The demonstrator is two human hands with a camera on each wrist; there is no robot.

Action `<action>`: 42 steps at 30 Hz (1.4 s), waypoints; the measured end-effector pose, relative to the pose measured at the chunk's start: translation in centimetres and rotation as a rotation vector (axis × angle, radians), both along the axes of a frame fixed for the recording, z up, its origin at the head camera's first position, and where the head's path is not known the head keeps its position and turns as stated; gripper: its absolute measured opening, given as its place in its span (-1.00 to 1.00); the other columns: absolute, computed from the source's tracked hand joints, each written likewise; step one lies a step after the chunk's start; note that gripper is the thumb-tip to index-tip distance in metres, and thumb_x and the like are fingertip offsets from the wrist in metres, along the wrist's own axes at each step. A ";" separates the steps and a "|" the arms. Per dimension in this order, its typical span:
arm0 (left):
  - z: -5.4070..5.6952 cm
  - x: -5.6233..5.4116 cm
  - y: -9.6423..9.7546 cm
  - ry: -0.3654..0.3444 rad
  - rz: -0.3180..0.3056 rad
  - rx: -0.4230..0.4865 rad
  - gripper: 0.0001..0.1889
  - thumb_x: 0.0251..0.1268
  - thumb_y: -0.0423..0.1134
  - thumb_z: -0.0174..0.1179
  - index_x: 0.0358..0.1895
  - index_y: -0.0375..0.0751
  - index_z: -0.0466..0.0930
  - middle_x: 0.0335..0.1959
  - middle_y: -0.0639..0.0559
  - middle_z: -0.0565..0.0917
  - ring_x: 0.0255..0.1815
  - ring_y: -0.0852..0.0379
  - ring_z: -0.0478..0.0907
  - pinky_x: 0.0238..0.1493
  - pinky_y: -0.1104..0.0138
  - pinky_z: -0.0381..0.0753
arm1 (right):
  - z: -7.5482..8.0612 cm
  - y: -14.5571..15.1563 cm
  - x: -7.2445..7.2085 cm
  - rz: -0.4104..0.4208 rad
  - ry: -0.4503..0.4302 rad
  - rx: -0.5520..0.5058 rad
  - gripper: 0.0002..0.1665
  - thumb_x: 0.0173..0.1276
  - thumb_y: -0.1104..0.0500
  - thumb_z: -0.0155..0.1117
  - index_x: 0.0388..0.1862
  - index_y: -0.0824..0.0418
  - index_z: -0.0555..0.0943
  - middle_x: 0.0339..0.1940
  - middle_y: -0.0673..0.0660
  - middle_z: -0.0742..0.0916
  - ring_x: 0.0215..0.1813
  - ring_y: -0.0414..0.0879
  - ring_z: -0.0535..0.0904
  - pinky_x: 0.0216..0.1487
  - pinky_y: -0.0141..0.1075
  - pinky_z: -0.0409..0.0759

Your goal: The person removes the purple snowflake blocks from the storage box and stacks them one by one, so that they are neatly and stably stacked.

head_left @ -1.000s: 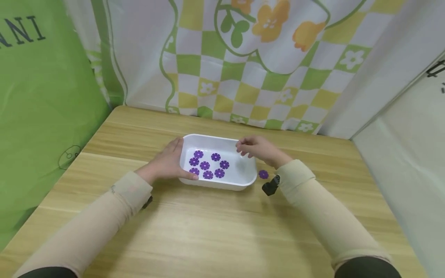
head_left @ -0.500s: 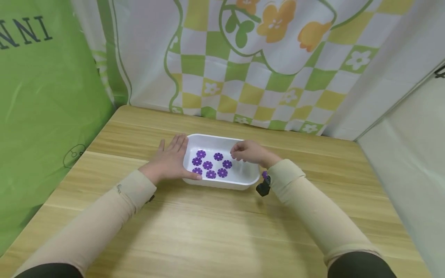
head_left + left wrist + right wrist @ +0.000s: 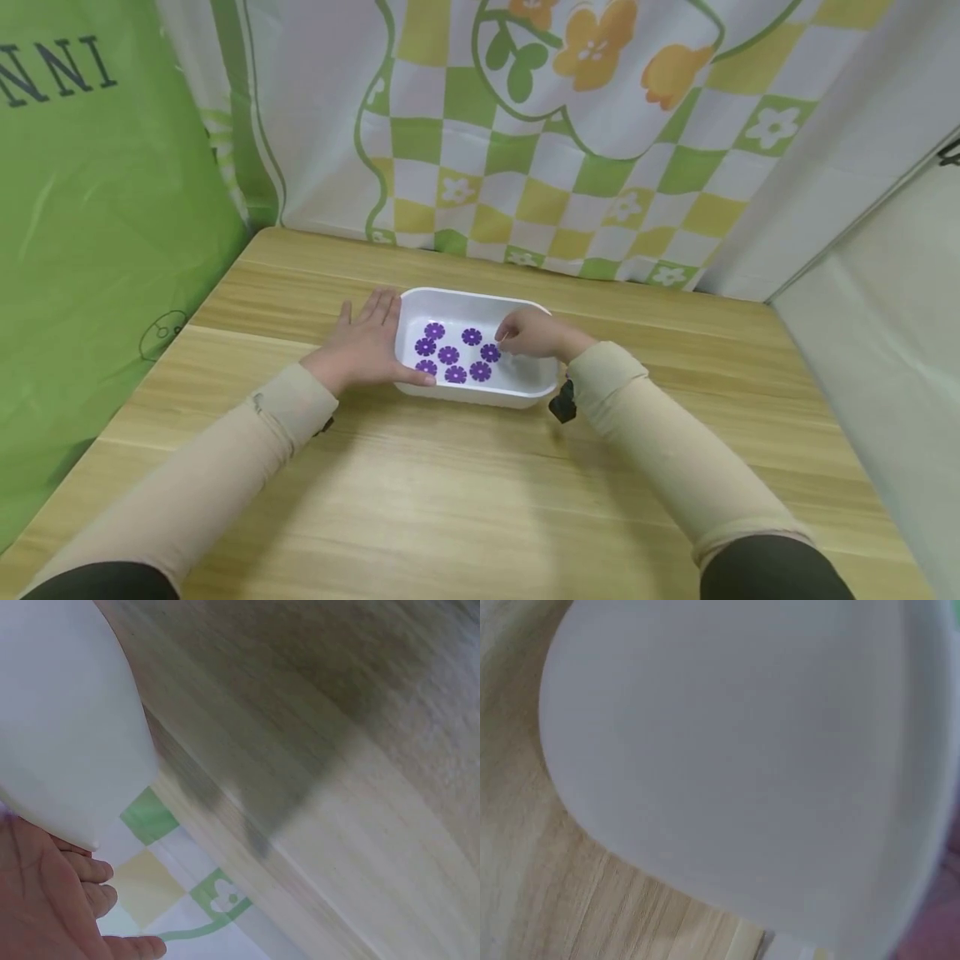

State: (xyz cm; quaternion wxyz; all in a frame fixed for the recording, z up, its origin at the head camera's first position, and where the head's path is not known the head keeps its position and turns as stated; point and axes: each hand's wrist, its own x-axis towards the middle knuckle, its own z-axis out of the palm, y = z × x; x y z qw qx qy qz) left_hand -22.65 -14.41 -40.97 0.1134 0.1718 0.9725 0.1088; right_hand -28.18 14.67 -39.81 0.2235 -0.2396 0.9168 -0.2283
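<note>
A white plastic tray (image 3: pixel 517 392) stands on the table with several purple flower-shaped discs (image 3: pixel 448 355) lying flat inside, mostly toward its left half. My left hand (image 3: pixel 358 343) lies against the tray's left end, fingers straight and spread, with the thumb along the front rim. Over the tray's right half, my right hand (image 3: pixel 531 333) has curled fingers, their tips right at the rightmost purple disc (image 3: pixel 490 353). A thin pale streak shows at those fingertips; I cannot tell whether they pinch anything. The right wrist view shows mainly the tray's outer wall (image 3: pixel 720 765).
The wooden table (image 3: pixel 450 492) reaches back to a white curtain with green and yellow checks (image 3: pixel 517 175). A green cloth (image 3: pixel 97 200) hangs at the left and a pale panel (image 3: pixel 885 333) at the right. A small black device (image 3: pixel 562 403) is at the right wrist.
My right hand has lowered into the tray and moved left toward the discs. The loose purple disc right of the tray is now hidden behind the right wrist. The left fingers have spread.
</note>
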 end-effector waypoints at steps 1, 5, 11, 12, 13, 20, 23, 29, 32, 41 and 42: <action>0.0 -0.1 0.0 -0.004 -0.001 -0.001 0.59 -0.17 0.77 0.13 0.64 -0.42 -0.32 0.68 -0.30 -0.33 0.68 -0.20 -0.44 0.55 -0.24 -0.44 | -0.1 -0.1 -0.1 0.007 0.014 0.022 -0.72 0.43 0.24 0.32 0.02 0.40 0.70 -0.13 0.19 0.78 -0.11 -0.02 0.70 0.15 -0.11 0.62; -0.2 -0.2 0.0 -0.017 -0.003 0.008 0.60 -0.19 0.79 0.11 0.64 -0.42 -0.32 0.68 -0.28 -0.33 0.68 -0.19 -0.42 0.55 -0.23 -0.42 | -0.5 -0.5 -0.2 0.017 0.061 0.111 -0.69 0.40 0.19 0.36 0.03 0.35 0.72 -0.10 0.17 0.80 -0.11 -0.03 0.72 0.15 -0.13 0.63; -0.4 -0.3 0.2 -0.012 0.003 0.026 0.60 -0.18 0.76 0.15 0.64 -0.44 -0.31 0.68 -0.30 -0.31 0.68 -0.21 -0.39 0.55 -0.25 -0.38 | -0.8 -1.0 0.1 0.014 0.087 0.170 -0.61 0.32 0.16 0.45 0.05 0.34 0.72 -0.07 0.18 0.78 0.02 0.06 0.66 0.24 -0.09 0.56; -0.4 -0.3 0.2 -0.009 0.001 0.026 0.60 -0.18 0.76 0.16 0.64 -0.45 -0.31 0.68 -0.31 -0.30 0.68 -0.22 -0.38 0.55 -0.26 -0.37 | -0.9 -1.0 0.2 0.010 0.077 0.167 -0.60 0.31 0.17 0.46 0.06 0.35 0.71 -0.06 0.19 0.77 0.04 0.08 0.66 0.26 -0.07 0.55; -0.4 -0.3 0.3 -0.008 0.001 0.028 0.59 -0.18 0.75 0.18 0.63 -0.45 -0.31 0.68 -0.31 -0.30 0.68 -0.23 -0.38 0.55 -0.26 -0.37 | -1.0 -1.0 0.3 0.006 0.070 0.162 -0.60 0.30 0.18 0.46 0.07 0.35 0.70 -0.06 0.20 0.77 0.05 0.10 0.66 0.27 -0.05 0.55; -0.4 -0.2 0.4 -0.011 0.009 0.033 0.57 -0.14 0.68 0.26 0.63 -0.47 -0.31 0.68 -0.32 -0.29 0.68 -0.24 -0.36 0.54 -0.27 -0.37 | -1.8 -1.2 0.6 -0.025 0.075 0.147 -0.62 0.26 0.21 0.49 0.05 0.26 0.68 -0.07 0.20 0.76 0.02 0.11 0.65 0.26 -0.01 0.53; -0.4 -0.2 0.4 -0.012 0.013 0.040 0.58 -0.14 0.68 0.27 0.63 -0.48 -0.30 0.68 -0.33 -0.28 0.68 -0.25 -0.36 0.54 -0.27 -0.37 | -1.8 -1.3 0.7 -0.027 0.084 0.156 -0.67 0.24 0.21 0.50 -0.04 0.23 0.66 -0.13 0.17 0.75 -0.04 0.08 0.65 0.20 -0.03 0.56; -0.3 0.0 0.2 -0.017 0.019 0.041 0.58 -0.14 0.68 0.27 0.63 -0.49 -0.30 0.67 -0.34 -0.27 0.68 -0.26 -0.34 0.55 -0.26 -0.35 | -1.9 -1.5 0.7 -0.034 0.077 0.155 -0.72 0.21 0.21 0.52 -0.26 0.19 0.55 -0.30 0.08 0.67 -0.17 0.00 0.57 0.05 -0.12 0.57; -0.3 0.0 0.2 -0.016 0.021 0.044 0.57 -0.14 0.67 0.27 0.63 -0.50 -0.28 0.67 -0.36 -0.25 0.68 -0.27 -0.32 0.55 -0.27 -0.34 | -1.8 -1.5 0.7 -0.034 0.081 0.150 -0.73 0.22 0.23 0.51 -0.27 0.18 0.53 -0.35 0.07 0.64 -0.21 -0.02 0.55 0.01 -0.15 0.56; 0.0 0.0 0.3 -0.027 0.024 0.065 0.57 -0.13 0.64 0.30 0.62 -0.51 -0.29 0.67 -0.36 -0.26 0.68 -0.28 -0.34 0.54 -0.28 -0.36 | -1.4 -1.2 0.6 -0.009 0.102 0.116 -0.85 0.39 0.26 0.36 -0.34 0.17 0.55 -0.38 0.06 0.64 -0.22 -0.04 0.55 0.02 -0.16 0.57; 0.1 0.0 0.3 -0.030 0.024 0.064 0.57 -0.12 0.64 0.31 0.62 -0.51 -0.29 0.67 -0.35 -0.26 0.68 -0.27 -0.34 0.54 -0.28 -0.36 | -1.4 -1.2 0.7 -0.009 0.099 0.112 -0.86 0.40 0.27 0.35 -0.34 0.17 0.56 -0.38 0.06 0.64 -0.22 -0.04 0.55 0.02 -0.16 0.57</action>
